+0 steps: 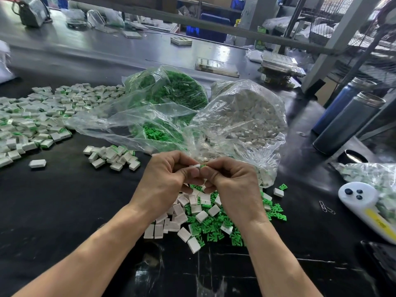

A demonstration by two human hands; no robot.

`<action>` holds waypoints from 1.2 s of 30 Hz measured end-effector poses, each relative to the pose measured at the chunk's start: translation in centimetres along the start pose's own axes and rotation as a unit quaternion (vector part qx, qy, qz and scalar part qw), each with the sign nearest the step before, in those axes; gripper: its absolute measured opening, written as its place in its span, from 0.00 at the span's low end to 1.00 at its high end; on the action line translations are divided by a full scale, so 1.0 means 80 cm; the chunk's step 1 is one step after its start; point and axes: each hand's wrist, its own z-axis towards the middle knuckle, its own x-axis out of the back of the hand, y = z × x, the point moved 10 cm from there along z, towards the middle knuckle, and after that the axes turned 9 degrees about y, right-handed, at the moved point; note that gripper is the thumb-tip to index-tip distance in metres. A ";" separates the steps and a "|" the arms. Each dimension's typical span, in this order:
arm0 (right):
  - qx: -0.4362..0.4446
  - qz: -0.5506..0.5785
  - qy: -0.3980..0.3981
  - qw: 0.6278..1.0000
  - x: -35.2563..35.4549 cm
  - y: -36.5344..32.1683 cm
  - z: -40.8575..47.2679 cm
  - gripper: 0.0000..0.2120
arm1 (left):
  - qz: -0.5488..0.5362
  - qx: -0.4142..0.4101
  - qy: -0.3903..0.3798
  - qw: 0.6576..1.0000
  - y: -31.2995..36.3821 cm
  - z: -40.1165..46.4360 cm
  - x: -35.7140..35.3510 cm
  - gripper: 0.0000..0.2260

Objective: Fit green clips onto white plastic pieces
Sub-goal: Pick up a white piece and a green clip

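Both hands are meeting at centre, above the black table point(64, 200). Left hand point(166, 176) is pinching a white piece point(196, 166) between thumb and curled fingers; right hand point(232, 179) is pinching a green clip point(203, 166) and butting it against the piece's right edge; whether it is seated I cannot tell. Directly under the hands, running toward 5 o'clock, a mixed pile point(205, 219) of loose white pieces and green clips is lying on the table, its far edge touching the mouth of the white bag point(242, 116). That bag is sitting at 1 o'clock, the green bag point(169, 93) at 12 o'clock, their plastic overlapping just past the fingertips. A small cluster point(113, 157) of assembled pieces is lying at 10 o'clock, near the left hand; the big heap point(38, 116) is spreading to the left frame edge at 9–10 o'clock. Bare table is showing between cluster and left forearm, and at 6–7 o'clock. On the right, a white controller point(364, 211) is lying at 3–4 o'clock by the table edge, with paperclips point(326, 207) between it and the pile, and two flasks point(347, 123) standing at 2 o'clock.
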 end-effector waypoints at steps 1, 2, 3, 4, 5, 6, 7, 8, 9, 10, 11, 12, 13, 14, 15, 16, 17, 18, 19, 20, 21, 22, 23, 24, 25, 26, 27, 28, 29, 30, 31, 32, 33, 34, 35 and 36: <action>0.002 -0.004 -0.004 1.000 -0.001 -0.001 0.000 0.05 | 0.003 -0.001 -0.003 1.000 0.000 0.000 -0.001 0.04; 0.005 -0.008 -0.008 1.000 -0.001 -0.002 0.000 0.06 | 0.007 -0.001 -0.007 1.000 0.000 0.000 -0.001 0.04; 0.008 -0.012 -0.011 1.000 -0.001 -0.003 0.000 0.07 | 0.011 -0.001 -0.010 1.000 0.000 0.000 -0.001 0.04; 0.011 -0.019 -0.013 1.000 -0.001 -0.003 0.000 0.07 | 0.015 -0.001 -0.012 1.000 0.000 0.000 0.000 0.04; 0.014 -0.029 -0.016 0.999 -0.002 -0.002 0.001 0.07 | 0.021 -0.003 -0.014 1.000 0.000 0.000 0.000 0.04; 0.014 -0.038 -0.017 0.999 -0.003 -0.001 0.001 0.08 | 0.029 -0.006 -0.015 0.999 0.000 0.001 0.001 0.04; 0.012 -0.043 -0.016 0.999 -0.004 0.001 0.001 0.08 | 0.038 -0.009 -0.015 0.999 0.001 0.001 0.001 0.05; 0.006 -0.039 -0.012 0.999 -0.005 0.004 0.001 0.09 | 0.047 -0.014 -0.011 0.999 0.002 0.001 0.001 0.05; -0.002 -0.025 -0.006 1.000 -0.005 0.005 0.001 0.10 | 0.055 -0.021 -0.003 0.998 0.004 0.001 0.002 0.05; -0.010 -0.007 0.000 1.000 -0.005 0.006 0.001 0.11 | 0.057 -0.029 0.006 0.998 0.006 0.002 0.003 0.05; -0.016 0.009 0.006 1.000 -0.005 0.007 0.000 0.10 | 0.053 -0.036 0.014 0.998 0.008 0.002 0.004 0.04; -0.020 0.020 0.013 1.000 -0.005 0.007 0.000 0.10 | 0.042 -0.042 0.018 0.998 0.011 0.003 0.005 0.04; -0.022 0.030 0.021 0.999 -0.004 0.008 0.000 0.12 | 0.029 -0.050 0.020 0.998 0.013 0.003 0.006 0.03; -0.027 0.042 0.028 0.998 -0.004 0.008 0.000 0.15 | 0.021 -0.060 0.021 0.998 0.016 0.003 0.006 0.03; -0.039 0.056 0.032 0.997 -0.005 0.011 -0.001 0.19 | 0.020 -0.069 0.020 0.997 0.019 0.003 0.005 0.03; -0.058 0.072 0.033 0.995 -0.007 0.014 -0.002 0.22 | 0.020 -0.073 0.014 0.997 0.020 0.002 0.003 0.03; -0.079 0.087 0.029 0.993 -0.010 0.019 -0.003 0.25 | 0.016 -0.074 0.006 0.997 0.021 0.001 -0.001 0.03; -0.097 0.101 0.021 0.990 -0.015 0.022 -0.005 0.26 | 0.010 -0.072 -0.005 0.997 0.022 0.000 -0.006 0.03; -0.112 0.112 0.013 0.987 -0.019 0.026 -0.006 0.27 | 0.002 -0.068 -0.016 0.998 0.021 -0.002 -0.011 0.03; -0.124 0.118 0.006 0.985 -0.024 0.029 -0.008 0.27 | -0.002 -0.065 -0.027 0.998 0.020 -0.004 -0.017 0.03; -0.132 0.121 0.002 0.984 -0.027 0.032 -0.009 0.27 | -0.001 -0.065 -0.035 0.997 0.020 -0.006 -0.021 0.04; -0.137 0.121 0.004 0.983 -0.029 0.033 -0.009 0.27 | 0.004 -0.068 -0.038 0.997 0.019 -0.007 -0.024 0.04; -0.137 0.120 0.007 0.983 -0.030 0.034 -0.009 0.25 | 0.006 -0.070 -0.039 0.997 0.019 -0.009 -0.026 0.04; -0.134 0.122 0.012 0.983 -0.030 0.033 -0.008 0.24 | 0.006 -0.072 -0.039 0.997 0.019 -0.010 -0.027 0.04; -0.132 0.125 0.018 0.983 -0.030 0.033 -0.008 0.23 | 0.004 -0.074 -0.040 0.996 0.020 -0.011 -0.028 0.04; -0.130 0.128 0.024 0.983 -0.029 0.032 -0.007 0.23 | 0.000 -0.074 -0.040 0.996 0.021 -0.012 -0.030 0.04; -0.128 0.131 0.030 0.983 -0.028 0.032 -0.006 0.23 | -0.005 -0.073 -0.039 0.997 0.021 -0.013 -0.031 0.04; -0.125 0.135 0.033 0.982 -0.027 0.031 -0.006 0.23 | -0.010 -0.073 -0.037 0.997 0.022 -0.014 -0.032 0.05; -0.120 0.138 0.034 0.982 -0.027 0.031 -0.005 0.24 | -0.013 -0.073 -0.036 0.997 0.023 -0.014 -0.032 0.05; -0.116 0.142 0.033 0.982 -0.027 0.030 -0.005 0.25 | -0.014 -0.077 -0.035 0.996 0.024 -0.015 -0.032 0.04; -0.114 0.146 0.030 0.982 -0.027 0.030 -0.005 0.25 | -0.013 -0.082 -0.036 0.996 0.026 -0.015 -0.032 0.04; -0.117 0.151 0.027 0.981 -0.028 0.030 -0.005 0.24 | -0.012 -0.087 -0.036 0.995 0.028 -0.015 -0.031 0.04; -0.120 0.154 0.022 0.980 -0.029 0.030 -0.006 0.24 | -0.014 -0.090 -0.036 0.995 0.029 -0.015 -0.031 0.04; -0.122 0.153 0.019 0.981 -0.030 0.030 -0.005 0.24 | -0.016 -0.091 -0.035 0.995 0.030 -0.015 -0.030 0.04; -0.121 0.150 0.017 0.981 -0.030 0.030 -0.005 0.24 | -0.017 -0.093 -0.033 0.995 0.032 -0.015 -0.029 0.04; -0.118 0.148 0.018 0.982 -0.030 0.029 -0.005 0.25 | -0.016 -0.095 -0.032 0.995 0.033 -0.015 -0.029 0.04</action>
